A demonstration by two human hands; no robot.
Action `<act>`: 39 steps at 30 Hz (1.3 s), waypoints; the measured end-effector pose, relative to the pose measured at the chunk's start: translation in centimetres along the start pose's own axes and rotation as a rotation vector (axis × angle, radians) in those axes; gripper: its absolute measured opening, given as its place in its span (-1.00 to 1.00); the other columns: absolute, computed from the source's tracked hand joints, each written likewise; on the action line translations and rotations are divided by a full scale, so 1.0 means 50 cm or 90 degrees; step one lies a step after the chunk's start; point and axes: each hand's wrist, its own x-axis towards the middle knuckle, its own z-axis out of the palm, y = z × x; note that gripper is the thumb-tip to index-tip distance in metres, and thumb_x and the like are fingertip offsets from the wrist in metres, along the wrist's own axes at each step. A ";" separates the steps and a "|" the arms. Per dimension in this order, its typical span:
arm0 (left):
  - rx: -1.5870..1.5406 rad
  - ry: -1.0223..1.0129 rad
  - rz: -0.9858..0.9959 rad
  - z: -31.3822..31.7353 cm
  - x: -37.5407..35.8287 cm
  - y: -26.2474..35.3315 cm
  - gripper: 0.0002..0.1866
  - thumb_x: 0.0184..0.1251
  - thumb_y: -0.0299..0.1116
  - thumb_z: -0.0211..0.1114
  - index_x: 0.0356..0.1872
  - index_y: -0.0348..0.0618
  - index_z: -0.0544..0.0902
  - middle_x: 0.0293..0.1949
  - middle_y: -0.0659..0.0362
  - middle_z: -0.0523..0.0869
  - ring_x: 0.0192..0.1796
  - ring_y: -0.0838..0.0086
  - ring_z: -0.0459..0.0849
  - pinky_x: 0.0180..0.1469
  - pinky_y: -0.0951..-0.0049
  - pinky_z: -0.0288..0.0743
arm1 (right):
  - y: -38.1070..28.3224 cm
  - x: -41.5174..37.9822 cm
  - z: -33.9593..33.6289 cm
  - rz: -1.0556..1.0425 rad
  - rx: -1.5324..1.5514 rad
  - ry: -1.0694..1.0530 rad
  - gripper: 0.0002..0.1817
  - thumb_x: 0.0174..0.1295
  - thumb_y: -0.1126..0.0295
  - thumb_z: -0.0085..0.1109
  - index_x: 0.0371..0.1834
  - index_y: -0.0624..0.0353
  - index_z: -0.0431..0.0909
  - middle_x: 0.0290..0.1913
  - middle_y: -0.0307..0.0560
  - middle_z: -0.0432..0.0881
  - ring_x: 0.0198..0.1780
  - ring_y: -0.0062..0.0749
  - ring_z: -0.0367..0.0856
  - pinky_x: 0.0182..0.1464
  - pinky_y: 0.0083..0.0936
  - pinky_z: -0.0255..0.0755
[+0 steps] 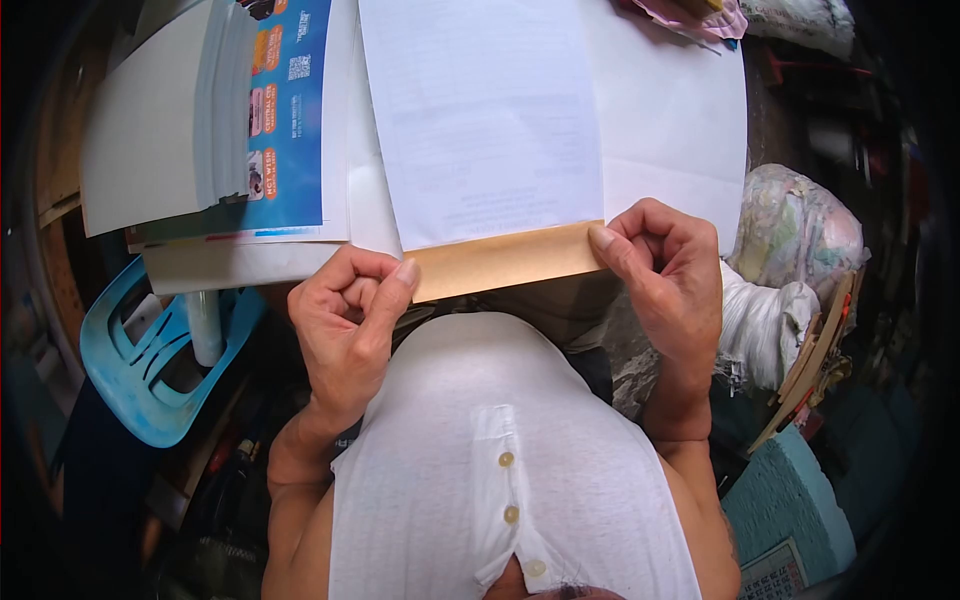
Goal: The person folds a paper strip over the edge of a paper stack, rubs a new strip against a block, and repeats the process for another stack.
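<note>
A brown paper strip runs along the near edge of a white printed sheet, whose faint print shows through. My left hand pinches the strip's left end between thumb and curled fingers. At the other end, my right hand grips the corner the same way, thumb on top. The strip is held nearly level at the table's front edge, just before my shirt. Behind it the sheet lies over larger white paper spread on the table.
Left on the table lies a stack with a blue printed poster and a curled pale sheet. A blue plastic chair stands below it. To the right are a stuffed clear plastic bag and a white bundle. Something pink lies at the back.
</note>
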 end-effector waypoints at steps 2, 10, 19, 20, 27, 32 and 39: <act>-0.002 -0.003 0.000 0.002 0.000 0.001 -0.86 0.43 -0.56 0.34 -0.37 -0.36 0.64 -0.70 0.49 0.35 -0.60 0.89 0.16 -0.52 0.69 -0.02 | -0.001 0.000 0.004 0.003 -0.003 0.005 -0.78 0.32 0.49 0.32 -0.50 0.30 0.60 -0.70 -0.52 0.29 -0.59 -0.87 0.11 -0.53 -0.67 -0.04; 0.022 -0.004 -0.001 0.002 0.002 0.005 -0.85 0.41 -0.53 0.37 -0.40 -0.34 0.65 -0.73 0.49 0.33 -0.61 0.89 0.17 -0.54 0.67 0.01 | 0.004 0.001 0.007 -0.010 0.004 0.020 -0.78 0.32 0.46 0.35 -0.48 0.30 0.60 -0.67 -0.54 0.31 -0.57 -0.90 0.11 -0.51 -0.71 -0.07; 0.019 0.001 0.032 0.002 0.008 -0.009 -0.82 0.36 -0.51 0.42 -0.46 -0.30 0.65 -0.76 0.48 0.32 -0.64 0.87 0.16 -0.56 0.64 0.02 | 0.013 0.003 0.006 -0.022 0.045 0.009 -0.76 0.35 0.47 0.33 -0.48 0.28 0.57 -0.62 -0.55 0.35 -0.55 -0.92 0.12 -0.47 -0.74 -0.09; 0.022 -0.009 0.041 0.001 0.007 -0.009 -0.85 0.40 -0.54 0.37 -0.41 -0.33 0.66 -0.72 0.49 0.37 -0.62 0.90 0.15 -0.54 0.66 -0.06 | 0.013 0.004 0.005 -0.024 0.046 0.008 -0.76 0.35 0.47 0.33 -0.48 0.28 0.57 -0.62 -0.54 0.35 -0.55 -0.92 0.12 -0.47 -0.74 -0.09; 0.033 -0.009 0.057 0.003 0.008 -0.011 -0.84 0.40 -0.53 0.37 -0.42 -0.33 0.65 -0.73 0.49 0.37 -0.62 0.90 0.18 -0.55 0.67 -0.03 | 0.013 0.004 0.003 -0.025 0.043 0.008 -0.77 0.35 0.46 0.33 -0.47 0.28 0.57 -0.61 -0.54 0.36 -0.55 -0.91 0.11 -0.48 -0.72 -0.11; 0.043 -0.003 0.057 0.004 0.009 -0.009 -0.83 0.40 -0.54 0.37 -0.43 -0.32 0.64 -0.73 0.49 0.38 -0.63 0.91 0.19 -0.56 0.67 -0.03 | 0.015 0.005 0.004 -0.027 0.053 0.008 -0.77 0.35 0.45 0.33 -0.47 0.28 0.58 -0.61 -0.53 0.37 -0.56 -0.91 0.11 -0.49 -0.72 -0.11; 0.044 0.013 0.064 0.007 0.010 -0.013 -0.83 0.38 -0.54 0.38 -0.44 -0.32 0.64 -0.74 0.48 0.39 -0.63 0.91 0.21 -0.57 0.67 -0.01 | 0.018 0.004 0.006 -0.048 0.042 0.009 -0.77 0.35 0.45 0.34 -0.46 0.28 0.58 -0.61 -0.53 0.37 -0.56 -0.90 0.11 -0.48 -0.73 -0.09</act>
